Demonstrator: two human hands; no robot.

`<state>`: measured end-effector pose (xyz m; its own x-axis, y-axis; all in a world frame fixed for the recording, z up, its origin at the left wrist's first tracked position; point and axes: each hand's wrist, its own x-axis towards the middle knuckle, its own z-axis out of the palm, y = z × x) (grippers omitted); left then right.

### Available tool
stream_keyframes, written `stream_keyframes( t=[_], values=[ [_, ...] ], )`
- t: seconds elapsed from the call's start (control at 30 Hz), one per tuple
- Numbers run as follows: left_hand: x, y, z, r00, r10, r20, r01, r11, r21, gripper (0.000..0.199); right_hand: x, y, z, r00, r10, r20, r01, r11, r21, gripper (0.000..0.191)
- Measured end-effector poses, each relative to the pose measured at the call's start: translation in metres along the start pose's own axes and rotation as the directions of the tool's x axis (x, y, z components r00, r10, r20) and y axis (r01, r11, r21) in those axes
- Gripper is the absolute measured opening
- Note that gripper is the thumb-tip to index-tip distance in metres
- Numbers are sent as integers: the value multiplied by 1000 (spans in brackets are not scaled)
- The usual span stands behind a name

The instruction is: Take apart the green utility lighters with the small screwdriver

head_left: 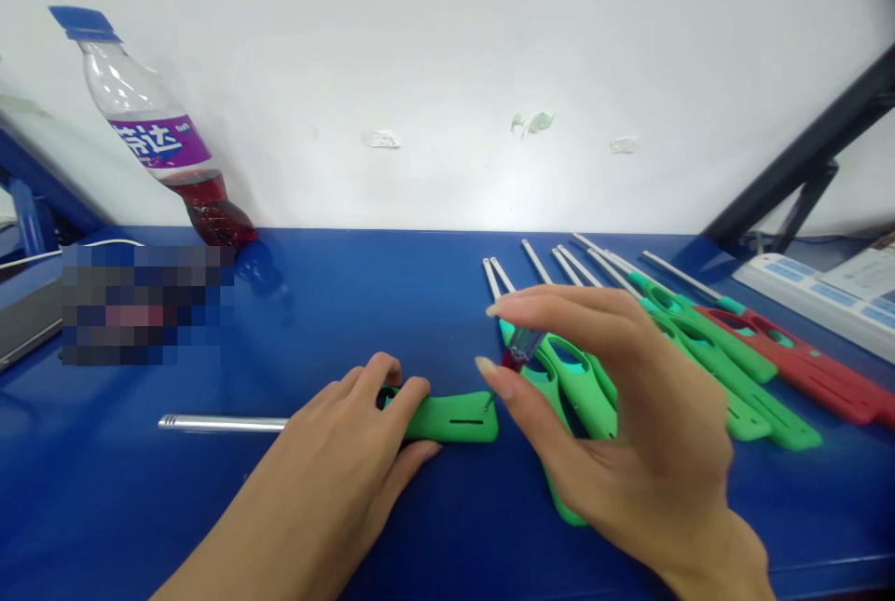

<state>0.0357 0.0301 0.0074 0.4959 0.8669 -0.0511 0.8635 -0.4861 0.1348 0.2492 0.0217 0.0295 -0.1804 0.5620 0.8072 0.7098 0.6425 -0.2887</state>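
Person's L hand has fingers curled over & thumb against the near side of a green lighter, gripping it flat on the blue table, silver tube pointing L. R hand pinches a small clear-&-red screwdriver btwn thumb & forefinger, thin shaft angled down to the lighter's R end, tip nr the slot; can't tell how deep it's in. Other green lighters lie around R hand w/ red lighters farther R, & a bottle stands back L.
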Motion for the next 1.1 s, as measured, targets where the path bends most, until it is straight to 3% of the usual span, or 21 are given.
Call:
stream_keyframes(
  t=[0.3,0.5,0.67,0.9,1.1],
  values=[
    [1,1,-2,1000,-7,6,7,1000,15,29,1,-2,-1,998,-41,-39,41,999,-8,37],
    [0,0,-2,999,-21,26,21,1000,3,27,2,-3,-2,998,-38,-49,41,997,66,26],
    [0,1,-4,999,-33,42,32,999,11,25,3,-3,-3,994,-65,-86,64,998,-9,27],
    [0,1,-2,1000,5,-11,-5,1000,18,28,0,-4,-1,999,-28,-28,27,999,-18,38],
    [0,-1,-2,1000,-6,9,6,1000,19,25,2,-3,-1,998,-64,-19,64,998,-26,29]
  ],
)
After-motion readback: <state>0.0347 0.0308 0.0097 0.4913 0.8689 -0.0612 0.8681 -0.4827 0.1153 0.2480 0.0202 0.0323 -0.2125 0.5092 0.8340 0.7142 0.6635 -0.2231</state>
